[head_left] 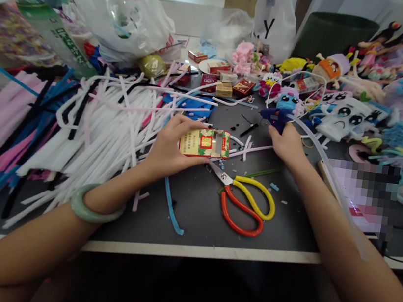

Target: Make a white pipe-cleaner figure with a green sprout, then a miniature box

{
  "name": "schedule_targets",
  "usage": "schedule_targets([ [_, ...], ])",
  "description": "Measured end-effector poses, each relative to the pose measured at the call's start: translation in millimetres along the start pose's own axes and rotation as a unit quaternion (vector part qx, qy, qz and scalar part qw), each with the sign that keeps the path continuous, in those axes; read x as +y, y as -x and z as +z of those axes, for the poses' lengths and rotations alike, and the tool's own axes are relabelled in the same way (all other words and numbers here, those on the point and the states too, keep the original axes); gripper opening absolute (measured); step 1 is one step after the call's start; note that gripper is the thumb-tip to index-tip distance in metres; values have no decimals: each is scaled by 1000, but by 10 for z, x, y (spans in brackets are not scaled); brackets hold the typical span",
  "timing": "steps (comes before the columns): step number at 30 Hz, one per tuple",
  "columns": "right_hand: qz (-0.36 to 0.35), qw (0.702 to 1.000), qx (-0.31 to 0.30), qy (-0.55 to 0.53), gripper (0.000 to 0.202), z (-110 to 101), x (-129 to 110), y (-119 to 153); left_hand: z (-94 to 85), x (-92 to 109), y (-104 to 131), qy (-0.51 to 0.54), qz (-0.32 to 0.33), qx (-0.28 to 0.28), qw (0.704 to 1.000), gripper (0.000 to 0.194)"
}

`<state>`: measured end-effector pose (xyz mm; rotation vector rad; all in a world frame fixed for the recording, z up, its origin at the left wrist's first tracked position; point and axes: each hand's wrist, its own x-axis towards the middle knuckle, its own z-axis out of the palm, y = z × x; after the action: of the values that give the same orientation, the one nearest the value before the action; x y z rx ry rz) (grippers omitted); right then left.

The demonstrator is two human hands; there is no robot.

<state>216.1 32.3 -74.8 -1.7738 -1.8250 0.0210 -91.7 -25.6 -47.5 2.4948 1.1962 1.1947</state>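
Cardboard box (205,143), red/green print, sits pinched in my left hand (170,149), fingers curled round its left end, long axis running left-right, just above the desk. Right hand (287,142) is off to the right, wrapped round a blue glue gun (277,117), nozzle toward the box. Scissors (244,204) lie just below, btwn both arms. Dark desk (196,219), pipe-cleaner heap (88,131) left, plush toys (343,117) far right.

A small red-and-green card box (204,142) is held flat above the desk (200,220); a dark blue glue gun (276,116) stands far right.
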Motion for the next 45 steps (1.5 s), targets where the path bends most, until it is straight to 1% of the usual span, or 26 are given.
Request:
schedule_targets([
  [2, 74, 997, -7, -10, 44, -52, -66, 14, -3, -3, -2, 8, 2, 2, 1000, 64],
  [4, 120, 992, -28, -10, 54, -133, -140, 42, -4, -9, -1, 9, 1, 7, 1000, 64],
  [5, 126, 991, -40, -2, 59, -181, -173, 67, -4, -13, 1, 8, -1, 10, 1000, 63],
  [7, 113, 991, -59, 38, 69, -282, -230, 148, -5, -19, 5, 8, -1, 14, 1000, 63],
  [10, 80, 983, -59, 155, 78, -428, -308, 357, -9, -15, 9, 8, -2, 19, 1000, 64],
  [12, 64, 969, -71, 227, 72, -517, -369, 522, -12, -2, 9, 3, -9, 18, 1000, 64],
  [14, 45, 959, -98, 263, 62, -594, -438, 670, -16, 11, 7, 0, -13, 15, 1000, 63],
  [17, 33, 950, -119, 286, 54, -691, -545, 831, -19, 16, 6, -3, -11, 15, 1000, 63],
  [21, 5, 954, -109, 278, 37, -797, -717, 974, -12, 1, 12, -5, -7, 17, 1000, 63],
  [23, -24, 972, -105, 208, 27, -824, -827, 1029, -9, 6, 16, -6, 0, 23, 1000, 64],
  [25, -55, 990, -118, 55, 23, -819, -945, 1065, -9, 25, 18, -8, 11, 25, 1000, 63],
  [26, -66, 988, -137, -36, 23, -803, -1003, 1073, -10, 39, 19, -11, 17, 26, 999, 63],
  [27, -71, 978, -159, -118, 24, -779, -1057, 1075, -13, 54, 19, -15, 23, 26, 999, 62],
  [29, -67, 951, -201, -225, 28, -719, -1152, 1065, -17, 82, 22, -24, 35, 29, 999, 59],
  [30, -63, 942, -212, -251, 31, -688, -1191, 1056, -19, 93, 25, -29, 41, 31, 998, 58],
  [32, -60, 935, -221, -271, 38, -637, -1255, 1035, -21, 109, 33, -40, 50, 36, 997, 57],
  [36, -38, 941, -244, -230, 55, -601, -1347, 1008, -23, 128, 59, -71, 69, 54, 994, 57],
  [38, -24, 937, -263, -230, 63, -599, -1372, 1006, -25, 138, 71, -85, 92, 65, 990, 58],
  [40, -11, 913, -283, -293, 67, -592, -1380, 1011, -27, 151, 79, -95, 114, 78, 986, 58],
  [43, 33, 850, -306, -426, 65, -573, -1372, 1024, -29, 169, 81, -94, 125, 88, 984, 57],
  [45, 75, 807, -323, -489, 64, -559, -1371, 1032, -27, 176, 80, -89, 126, 91, 984, 56],
])
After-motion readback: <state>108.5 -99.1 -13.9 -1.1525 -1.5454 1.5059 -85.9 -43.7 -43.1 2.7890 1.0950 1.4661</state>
